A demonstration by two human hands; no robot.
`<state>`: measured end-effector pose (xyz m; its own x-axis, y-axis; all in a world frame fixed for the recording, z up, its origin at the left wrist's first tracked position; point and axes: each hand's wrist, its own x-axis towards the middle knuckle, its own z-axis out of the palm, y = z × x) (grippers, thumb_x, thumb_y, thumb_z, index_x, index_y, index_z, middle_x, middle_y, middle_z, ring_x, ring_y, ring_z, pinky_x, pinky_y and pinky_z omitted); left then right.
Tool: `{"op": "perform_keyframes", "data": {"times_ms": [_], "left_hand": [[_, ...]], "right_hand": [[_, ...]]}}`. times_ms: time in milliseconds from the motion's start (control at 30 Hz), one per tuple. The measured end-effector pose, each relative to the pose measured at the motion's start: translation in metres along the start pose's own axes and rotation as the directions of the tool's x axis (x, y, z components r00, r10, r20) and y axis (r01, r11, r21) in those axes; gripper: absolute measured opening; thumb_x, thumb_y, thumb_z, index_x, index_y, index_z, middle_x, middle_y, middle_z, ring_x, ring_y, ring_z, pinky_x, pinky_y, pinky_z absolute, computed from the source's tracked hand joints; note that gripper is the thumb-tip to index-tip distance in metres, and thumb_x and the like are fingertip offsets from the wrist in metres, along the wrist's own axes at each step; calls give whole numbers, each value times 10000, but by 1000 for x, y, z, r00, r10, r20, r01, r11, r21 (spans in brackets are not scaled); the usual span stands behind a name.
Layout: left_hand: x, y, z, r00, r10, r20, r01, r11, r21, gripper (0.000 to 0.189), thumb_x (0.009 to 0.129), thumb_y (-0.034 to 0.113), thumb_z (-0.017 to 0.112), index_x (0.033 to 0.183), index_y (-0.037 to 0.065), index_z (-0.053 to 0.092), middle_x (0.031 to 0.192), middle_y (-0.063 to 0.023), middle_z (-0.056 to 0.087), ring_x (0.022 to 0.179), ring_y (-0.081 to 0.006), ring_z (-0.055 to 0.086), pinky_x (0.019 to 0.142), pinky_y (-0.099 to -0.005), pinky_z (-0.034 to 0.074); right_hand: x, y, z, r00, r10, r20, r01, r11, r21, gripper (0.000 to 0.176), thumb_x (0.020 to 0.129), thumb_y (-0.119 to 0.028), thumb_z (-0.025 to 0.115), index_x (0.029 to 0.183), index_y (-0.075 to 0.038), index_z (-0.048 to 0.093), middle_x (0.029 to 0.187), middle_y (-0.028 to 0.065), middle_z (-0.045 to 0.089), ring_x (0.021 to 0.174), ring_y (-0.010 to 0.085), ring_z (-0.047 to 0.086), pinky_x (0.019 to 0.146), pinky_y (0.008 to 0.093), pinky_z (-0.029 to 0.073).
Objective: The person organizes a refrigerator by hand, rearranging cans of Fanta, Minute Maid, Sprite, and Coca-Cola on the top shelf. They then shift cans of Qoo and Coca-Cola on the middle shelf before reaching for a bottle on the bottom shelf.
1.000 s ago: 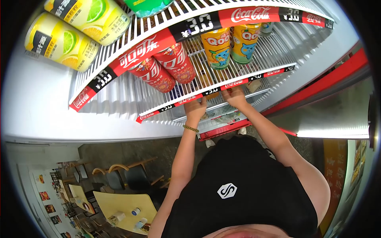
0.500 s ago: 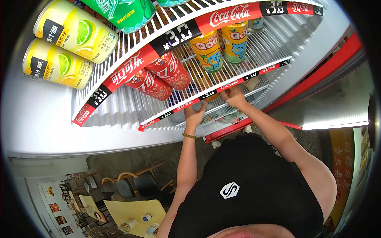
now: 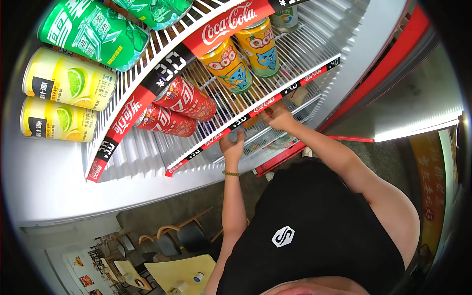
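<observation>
Evidently both bare hands reach in beneath the lower shelf's label strip [image 3: 265,104] in the head view. The left hand [image 3: 232,143] has its thumb raised apart, its fingers partly hidden; the right hand [image 3: 276,117] is curled, fingertips out of sight. Whether either one grips anything, I cannot tell. Between the hands, partly covered by the strip, shows an orange item [image 3: 250,121], too obscured to identify. Above the hands stand two Qoo cans [image 3: 227,68], with two red cans [image 3: 187,98] up and left of them, near the left hand's side.
</observation>
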<state>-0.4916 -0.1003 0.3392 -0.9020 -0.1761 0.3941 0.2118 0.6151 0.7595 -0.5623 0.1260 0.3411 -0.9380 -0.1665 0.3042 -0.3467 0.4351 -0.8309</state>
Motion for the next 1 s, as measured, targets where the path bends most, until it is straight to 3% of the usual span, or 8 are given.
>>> {"op": "perform_keyframes", "data": {"times_ms": [400, 467, 533, 633, 733, 800, 833, 1000], "left_hand": [[10, -24, 1, 982, -164, -89, 147, 975, -167, 605, 838, 85, 834, 1388, -2, 601, 1395, -123, 633, 1229, -270, 631, 1078, -396, 483], [17, -1, -9, 861, -508, -1, 327, 556, -764, 517, 904, 91, 782, 1385, 37, 602, 1332, -119, 668, 1167, -239, 667, 987, -369, 546], [24, 33, -36, 736, -647, 200, 526, 361, -770, 409, 972, 122, 719, 1362, 68, 607, 1258, -88, 704, 1086, -213, 702, 896, -352, 587], [25, 23, -38, 828, -534, 172, 297, 157, -942, 369, 980, 174, 736, 1317, 65, 632, 1288, -93, 706, 1111, -240, 710, 885, -395, 608], [24, 19, -4, 902, -420, -101, 147, 519, -842, 423, 987, 123, 719, 1387, 51, 603, 1329, -97, 691, 1138, -243, 702, 931, -400, 597], [31, 44, 5, 937, -310, -162, 44, 563, -826, 465, 966, 26, 715, 1416, 40, 598, 1342, -102, 686, 1124, -223, 696, 961, -374, 575], [35, 74, 2, 917, -397, -35, 229, 599, -768, 466, 949, 11, 729, 1399, 32, 609, 1328, -105, 691, 1127, -213, 690, 968, -358, 563], [28, 71, 40, 957, -232, 174, 286, 850, -443, 356, 876, 26, 772, 1224, 0, 702, 1207, -107, 725, 1088, -212, 687, 939, -353, 538]], "right_hand": [[3, 12, 6, 999, -49, -9, 49, 998, 48, 316, 851, -194, 748, 1155, -112, 714, 1095, 148, 696, 1042, 376, 637, 900, 487, 556], [2, 17, 8, 1000, -21, 14, 20, 998, 56, 325, 852, -195, 750, 1165, -113, 711, 1090, 145, 695, 1040, 378, 637, 901, 490, 554], [2, 19, 7, 999, 1, 34, -3, 999, 47, 332, 853, -197, 753, 1171, -115, 708, 1085, 141, 694, 1040, 379, 637, 901, 493, 553], [3, 12, 3, 998, -63, 2, 63, 998, 5, 329, 857, -201, 753, 1172, -120, 710, 1093, 135, 692, 1045, 378, 636, 907, 490, 554], [0, 9, 3, 1000, -4, 28, 4, 1000, -6, 318, 858, -199, 751, 1164, -121, 711, 1107, 134, 688, 1053, 379, 634, 906, 485, 559], [1, 8, 3, 999, -37, 3, 37, 999, -6, 312, 859, -194, 748, 1160, -119, 711, 1111, 137, 687, 1060, 378, 635, 895, 483, 564], [1, 7, 2, 999, -48, -5, 48, 999, -7, 310, 860, -192, 747, 1159, -119, 712, 1112, 138, 687, 1062, 377, 635, 892, 482, 566], [1, -1, -5, 999, 43, 33, -42, 999, -30, 321, 859, -183, 743, 1170, -114, 705, 1130, 144, 681, 1076, 379, 637, 890, 482, 564]]}}
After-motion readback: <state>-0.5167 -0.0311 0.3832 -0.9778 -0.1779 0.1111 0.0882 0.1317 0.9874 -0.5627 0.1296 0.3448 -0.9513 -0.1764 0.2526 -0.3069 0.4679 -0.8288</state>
